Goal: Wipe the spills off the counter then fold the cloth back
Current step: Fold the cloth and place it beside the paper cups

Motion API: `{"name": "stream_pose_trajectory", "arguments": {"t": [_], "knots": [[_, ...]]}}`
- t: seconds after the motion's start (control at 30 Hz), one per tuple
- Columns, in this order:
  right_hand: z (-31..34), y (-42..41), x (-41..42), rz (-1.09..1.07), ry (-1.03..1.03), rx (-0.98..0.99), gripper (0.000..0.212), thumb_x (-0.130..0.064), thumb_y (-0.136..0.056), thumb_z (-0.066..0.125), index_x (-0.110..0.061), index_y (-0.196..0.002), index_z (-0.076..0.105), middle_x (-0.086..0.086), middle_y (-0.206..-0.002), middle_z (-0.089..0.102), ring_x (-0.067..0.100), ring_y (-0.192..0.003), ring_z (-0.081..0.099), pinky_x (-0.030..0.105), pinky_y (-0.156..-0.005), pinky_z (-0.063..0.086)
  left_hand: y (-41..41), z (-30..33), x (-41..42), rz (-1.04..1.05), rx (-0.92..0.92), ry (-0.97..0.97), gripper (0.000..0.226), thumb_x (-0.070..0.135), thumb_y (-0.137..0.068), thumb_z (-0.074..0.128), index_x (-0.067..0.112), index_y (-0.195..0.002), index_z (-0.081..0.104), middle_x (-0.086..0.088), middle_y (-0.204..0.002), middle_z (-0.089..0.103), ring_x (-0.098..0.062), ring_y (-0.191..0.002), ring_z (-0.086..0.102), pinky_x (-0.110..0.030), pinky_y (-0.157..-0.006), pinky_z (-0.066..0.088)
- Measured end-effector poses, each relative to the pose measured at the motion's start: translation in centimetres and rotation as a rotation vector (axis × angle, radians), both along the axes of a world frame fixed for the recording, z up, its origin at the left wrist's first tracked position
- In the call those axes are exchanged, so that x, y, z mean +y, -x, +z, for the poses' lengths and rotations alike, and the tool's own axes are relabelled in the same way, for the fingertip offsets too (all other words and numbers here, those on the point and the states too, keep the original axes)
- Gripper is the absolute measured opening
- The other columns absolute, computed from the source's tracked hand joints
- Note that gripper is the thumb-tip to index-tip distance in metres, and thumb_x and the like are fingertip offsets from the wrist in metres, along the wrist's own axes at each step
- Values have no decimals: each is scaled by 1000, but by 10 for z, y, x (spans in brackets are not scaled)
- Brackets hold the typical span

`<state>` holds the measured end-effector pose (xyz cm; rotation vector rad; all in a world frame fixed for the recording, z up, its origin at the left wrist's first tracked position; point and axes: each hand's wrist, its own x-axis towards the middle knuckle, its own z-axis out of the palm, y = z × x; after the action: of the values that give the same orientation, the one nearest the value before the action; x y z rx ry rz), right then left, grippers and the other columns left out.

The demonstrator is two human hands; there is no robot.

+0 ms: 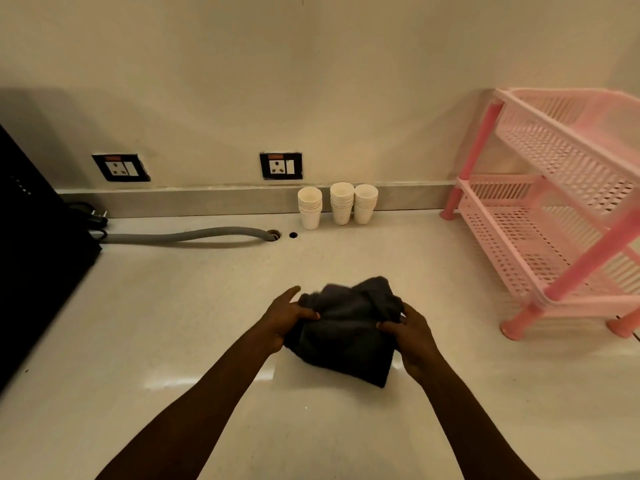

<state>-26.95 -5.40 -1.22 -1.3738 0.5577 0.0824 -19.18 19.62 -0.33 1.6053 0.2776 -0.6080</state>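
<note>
A dark grey cloth [346, 337] lies bunched on the pale counter [180, 341], its far part rumpled and raised. My left hand [287, 315] grips the cloth's left edge with thumb and fingers. My right hand [410, 332] pinches its right edge. The near part of the cloth hangs flat toward me between the two hands. I see no spill on the counter around it.
Three stacks of white paper cups [337, 204] stand by the back wall. A pink two-tier plastic rack [554, 209] fills the right side. A grey hose [187, 234] runs into a counter hole, and a black appliance [31, 251] sits at the left.
</note>
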Motion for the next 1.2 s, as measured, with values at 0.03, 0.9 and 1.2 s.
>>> {"name": "stream_pose_trajectory", "arguments": {"t": [0.03, 0.9, 1.2], "knots": [[1, -2, -1, -18, -22, 13, 50, 5, -83, 73, -9, -129, 59, 11, -122, 69, 27, -103, 70, 33, -76, 61, 0, 1, 0, 11, 0, 33, 93, 1, -75, 81, 22, -154, 37, -12, -151, 49, -38, -131, 53, -50, -103, 52], [42, -2, -31, 255, 51, -476, 53, 33, -71, 34, -9, -58, 64, 16, -124, 69, 31, -118, 66, 36, -87, 59, 10, 49, 4, -97, -572, 286, 95, -8, -84, 70, 50, -149, 32, -11, -103, 77, -20, -99, 74, -31, -75, 62], [55, -7, -39, 228, 15, -486, 56, 31, -79, 33, -12, -66, 67, 15, -112, 73, 31, -110, 67, 32, -82, 59, 3, 53, -2, -125, -812, -9, 71, -18, -80, 68, 35, -126, 63, 0, -96, 62, -10, -90, 63, -25, -89, 56]]}}
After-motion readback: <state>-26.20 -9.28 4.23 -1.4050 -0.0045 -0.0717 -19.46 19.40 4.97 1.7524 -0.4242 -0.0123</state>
